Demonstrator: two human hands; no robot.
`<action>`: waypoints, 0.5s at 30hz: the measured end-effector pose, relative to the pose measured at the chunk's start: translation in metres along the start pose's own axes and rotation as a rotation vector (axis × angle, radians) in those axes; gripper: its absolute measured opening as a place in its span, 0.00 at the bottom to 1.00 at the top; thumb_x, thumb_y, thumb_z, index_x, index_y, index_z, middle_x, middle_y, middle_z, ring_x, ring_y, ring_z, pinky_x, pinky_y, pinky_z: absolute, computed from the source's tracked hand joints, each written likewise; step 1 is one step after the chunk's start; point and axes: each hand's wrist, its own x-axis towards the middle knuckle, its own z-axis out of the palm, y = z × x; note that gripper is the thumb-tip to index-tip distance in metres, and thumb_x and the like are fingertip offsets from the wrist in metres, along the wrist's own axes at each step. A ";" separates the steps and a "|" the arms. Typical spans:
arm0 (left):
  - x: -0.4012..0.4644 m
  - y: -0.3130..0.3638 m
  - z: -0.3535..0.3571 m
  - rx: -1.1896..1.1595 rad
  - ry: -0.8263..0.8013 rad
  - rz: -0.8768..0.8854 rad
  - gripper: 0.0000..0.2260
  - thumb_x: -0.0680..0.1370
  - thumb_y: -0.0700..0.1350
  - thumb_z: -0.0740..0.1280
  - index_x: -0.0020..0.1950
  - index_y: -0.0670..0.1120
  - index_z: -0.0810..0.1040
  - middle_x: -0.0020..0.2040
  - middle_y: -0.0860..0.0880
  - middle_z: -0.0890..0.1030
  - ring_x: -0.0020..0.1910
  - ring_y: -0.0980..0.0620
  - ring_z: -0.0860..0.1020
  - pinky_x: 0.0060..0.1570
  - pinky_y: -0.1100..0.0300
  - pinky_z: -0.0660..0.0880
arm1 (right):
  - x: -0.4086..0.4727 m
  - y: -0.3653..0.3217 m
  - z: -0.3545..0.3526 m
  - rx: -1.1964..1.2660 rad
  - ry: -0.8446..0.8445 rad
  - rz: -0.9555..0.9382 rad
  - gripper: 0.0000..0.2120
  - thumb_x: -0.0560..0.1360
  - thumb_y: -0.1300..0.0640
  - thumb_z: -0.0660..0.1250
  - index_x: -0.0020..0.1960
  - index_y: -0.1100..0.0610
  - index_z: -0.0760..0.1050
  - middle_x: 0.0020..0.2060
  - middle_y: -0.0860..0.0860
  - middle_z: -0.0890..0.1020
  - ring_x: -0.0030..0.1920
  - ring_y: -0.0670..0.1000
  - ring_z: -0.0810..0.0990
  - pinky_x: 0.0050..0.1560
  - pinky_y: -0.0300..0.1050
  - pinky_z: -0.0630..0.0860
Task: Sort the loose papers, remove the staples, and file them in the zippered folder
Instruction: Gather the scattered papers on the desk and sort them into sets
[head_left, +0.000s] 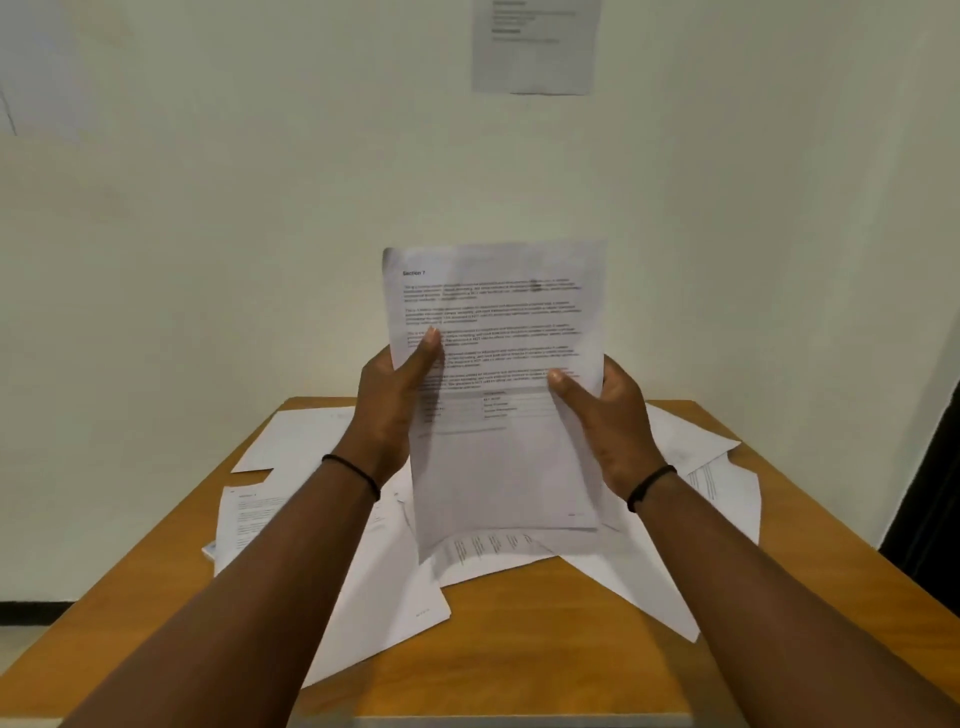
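I hold a printed sheet (498, 332) headed "Section 7" upright above the table, facing me. My left hand (392, 402) grips its left edge, thumb on the front. My right hand (605, 415) grips the right edge, thumb pressed on the print. A second page seems to hang behind it, its lower edge curling out at the bottom. Several loose white papers (363, 571) lie scattered over the wooden table (519, 649). No staple or zippered folder shows.
A printed notice (535, 44) is stuck on the pale wall behind the table. More sheets (717, 478) spread toward the table's right side. A dark doorway or panel (935, 478) stands at the right edge. The table's front strip is bare wood.
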 end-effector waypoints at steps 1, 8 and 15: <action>-0.004 0.002 0.002 0.011 -0.009 0.015 0.14 0.79 0.50 0.68 0.61 0.44 0.81 0.55 0.46 0.86 0.53 0.47 0.85 0.50 0.55 0.82 | -0.004 -0.002 0.001 -0.032 0.038 -0.029 0.10 0.77 0.54 0.72 0.57 0.51 0.77 0.51 0.46 0.85 0.50 0.43 0.84 0.49 0.38 0.81; -0.052 -0.080 -0.022 0.190 -0.004 -0.208 0.12 0.77 0.46 0.72 0.60 0.47 0.82 0.55 0.49 0.86 0.53 0.47 0.85 0.49 0.55 0.82 | -0.073 0.061 0.004 -0.196 0.024 0.139 0.06 0.80 0.55 0.66 0.52 0.43 0.73 0.48 0.41 0.80 0.50 0.44 0.81 0.42 0.32 0.76; -0.032 -0.064 -0.054 0.272 0.109 -0.218 0.13 0.78 0.40 0.70 0.62 0.47 0.81 0.57 0.49 0.84 0.54 0.48 0.83 0.56 0.52 0.80 | -0.054 0.054 0.045 -0.320 0.024 0.157 0.09 0.79 0.60 0.64 0.58 0.52 0.71 0.45 0.40 0.78 0.43 0.39 0.77 0.33 0.26 0.72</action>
